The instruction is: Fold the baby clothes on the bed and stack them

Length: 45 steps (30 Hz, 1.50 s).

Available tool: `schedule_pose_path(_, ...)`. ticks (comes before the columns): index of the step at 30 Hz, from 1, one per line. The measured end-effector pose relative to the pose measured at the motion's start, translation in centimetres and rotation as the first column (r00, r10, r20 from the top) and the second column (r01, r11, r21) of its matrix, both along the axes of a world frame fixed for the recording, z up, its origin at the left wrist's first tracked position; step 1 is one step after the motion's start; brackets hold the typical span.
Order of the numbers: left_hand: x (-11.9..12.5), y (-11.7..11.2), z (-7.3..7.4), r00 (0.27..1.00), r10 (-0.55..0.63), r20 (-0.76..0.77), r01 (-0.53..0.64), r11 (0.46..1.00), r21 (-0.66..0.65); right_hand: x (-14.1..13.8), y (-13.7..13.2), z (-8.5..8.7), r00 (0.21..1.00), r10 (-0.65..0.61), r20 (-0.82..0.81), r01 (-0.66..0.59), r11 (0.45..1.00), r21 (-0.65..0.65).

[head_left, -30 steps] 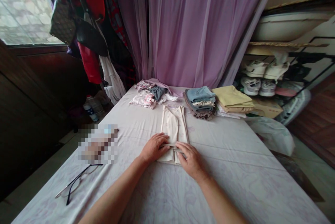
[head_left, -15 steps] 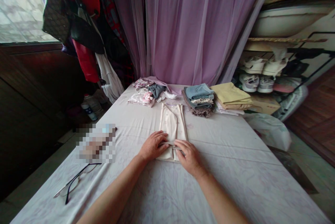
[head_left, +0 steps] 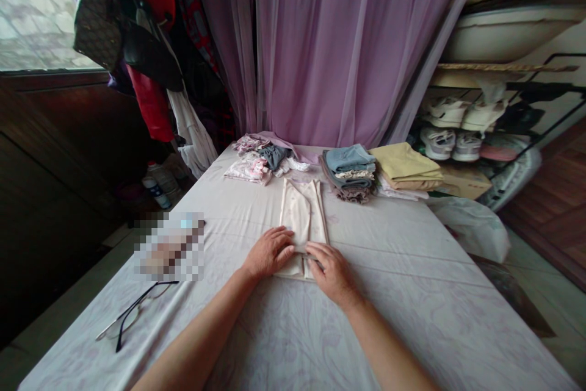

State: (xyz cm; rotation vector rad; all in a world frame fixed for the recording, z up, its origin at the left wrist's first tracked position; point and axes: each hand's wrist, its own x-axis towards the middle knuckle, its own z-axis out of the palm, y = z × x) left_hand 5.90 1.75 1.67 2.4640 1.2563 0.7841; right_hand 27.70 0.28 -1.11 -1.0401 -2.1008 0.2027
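Observation:
A cream-white garment (head_left: 296, 208), folded into a long narrow strip, lies on the cloth-covered table in front of me. My left hand (head_left: 271, 252) grips a crosswise fold near its close end from the left, thumb against the fabric. From the right, my right hand (head_left: 330, 270) holds the same fold, its fingers curled over the edge and partly hiding it. The two hands are a small gap apart. Beyond the strip lie loose small clothes (head_left: 256, 162) on the left and a stack of folded blue and grey clothes (head_left: 350, 172) on the right.
Folded yellow cloth (head_left: 405, 165) tops another pile at the back right. Eyeglasses (head_left: 130, 312) and a pixelated object (head_left: 170, 247) lie at the table's left. A purple curtain (head_left: 315, 55) hangs behind; shoes (head_left: 451, 129) stand on a rack to the right.
Both hands keep their hold on the fold, with only a slight shift of the left thumb. The view has moved very slightly.

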Motion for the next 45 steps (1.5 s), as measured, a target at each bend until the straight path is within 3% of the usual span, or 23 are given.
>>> schedule_pose_path(22, 0.0, 0.2, -0.4, 1.000, -0.017, 0.001, 0.017, 1.000, 0.023, 0.0, -0.3, 0.7, 0.996, 0.003, 0.090, -0.002, 1.000, -0.016)
schedule_pose_path(36, -0.2, 0.1, -0.3, 0.999, -0.024, -0.031, 0.024, 1.000, 0.003, 0.1, -0.1, 0.3, 1.000, 0.013, -0.006, -0.013, 1.000, -0.016)
schedule_pose_path(41, 0.1, -0.3, 0.2, 0.990, 0.003, -0.138, -0.011, 0.998, -0.055, 0.8, 2.0, 1.0, 0.996, -0.048, -0.075, 0.043, 0.997, -0.063)
schedule_pose_path(45, 0.3, -0.6, 0.9, 0.976, -0.004, -0.216, -0.024, 0.992, -0.128, 0.8, 6.0, 3.6, 0.971, -0.234, 0.038, 0.236, 0.941, -0.241)
